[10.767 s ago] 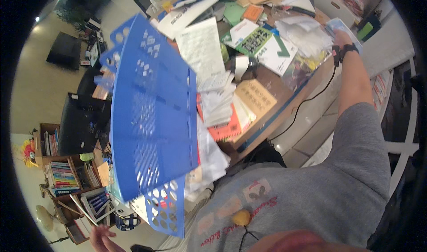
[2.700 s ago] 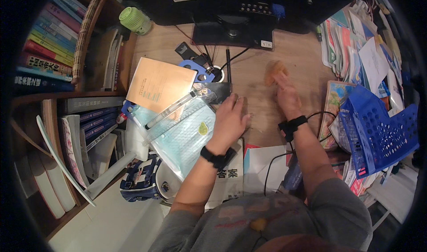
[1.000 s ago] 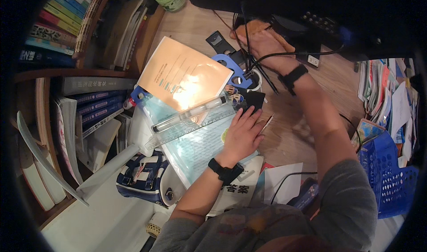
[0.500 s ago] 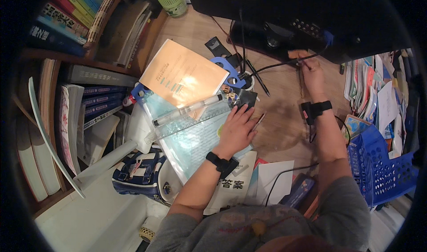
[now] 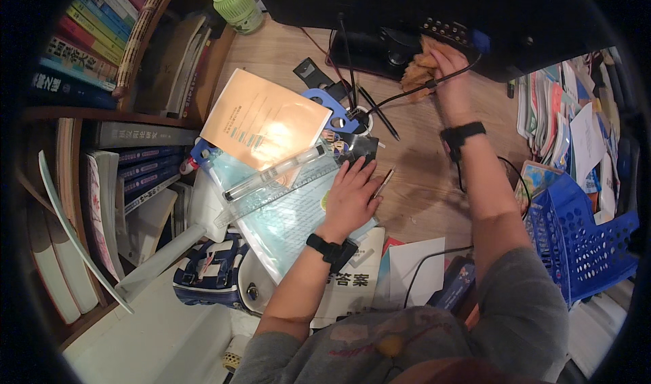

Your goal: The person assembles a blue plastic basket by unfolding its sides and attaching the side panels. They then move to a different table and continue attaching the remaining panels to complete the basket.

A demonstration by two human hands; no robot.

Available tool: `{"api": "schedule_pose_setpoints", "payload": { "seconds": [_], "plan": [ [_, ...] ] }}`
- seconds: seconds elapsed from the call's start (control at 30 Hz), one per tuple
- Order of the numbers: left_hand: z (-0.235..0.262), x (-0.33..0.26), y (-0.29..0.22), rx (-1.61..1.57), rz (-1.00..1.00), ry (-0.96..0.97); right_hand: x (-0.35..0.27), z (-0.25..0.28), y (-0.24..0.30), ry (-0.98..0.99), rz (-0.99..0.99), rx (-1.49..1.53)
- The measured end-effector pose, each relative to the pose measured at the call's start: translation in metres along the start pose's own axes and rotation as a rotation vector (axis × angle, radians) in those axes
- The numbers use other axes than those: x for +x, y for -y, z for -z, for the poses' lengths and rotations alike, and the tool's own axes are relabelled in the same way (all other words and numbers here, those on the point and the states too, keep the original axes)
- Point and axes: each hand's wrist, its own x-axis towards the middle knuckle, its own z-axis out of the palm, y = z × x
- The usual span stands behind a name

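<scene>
R hand [image 5: 451, 79] was closed, pinching a crumpled orange cloth [image 5: 420, 68] btwn thumb & fingers. Cloth sat at R hand's 10 o'clock, bunched up nr the foot of the black monitor [image 5: 407, 7]; couldn't tell if it touched the surface [image 5: 420, 201]. A black cable [image 5: 407, 96] crossed in front of cloth & fingers, up to a blue plug. Monitor's back was at 11, approx.

L hand [image 5: 349, 194] was at R hand's 7: flat, palm down, nothing gripped, fingertips on a flat black item [image 5: 364, 146]. Thin stick [image 5: 383, 182] just beside its thumb. Black bands on both wrists.

Farther out from L hand: at 8-9, clear folder [image 5: 288, 224] w/ pale blue sheets; at 9, a clear ruler [image 5: 278, 197] on it; at 9-10, clear tube [image 5: 274, 174] w/ dark ends, lying slantwise; at 10, orange booklet [image 5: 261, 116], partly over the folder. White card [image 5: 417, 269] at 5. Blue/white bag [image 5: 210, 269] at 8. Green jar [image 5: 237, 9] at 11, nr the shelf. Shelved books [image 5: 142, 136] btwn 9 & 10.

From R hand: paper pile [image 5: 563, 126] at 4, blue plastic basket [image 5: 583, 248] w/ holes nr 5.
</scene>
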Motion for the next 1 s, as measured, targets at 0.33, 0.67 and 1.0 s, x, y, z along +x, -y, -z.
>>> {"api": "schedule_pose_setpoints", "payload": {
  "seconds": [0.33,0.67,1.0],
  "plan": [
    [-0.005,0.002,0.001,0.01,-0.024,-0.01,-0.024,0.005,-0.052,0.474,-0.547,-0.072],
    [-0.008,0.0,0.001,0.029,-0.02,-0.001,-0.099,0.069,-0.05,0.541,-0.637,-0.117],
    [0.018,0.042,-0.01,0.008,-0.035,0.102,-0.136,0.161,0.11,0.621,-0.635,0.332]
  ]
}}
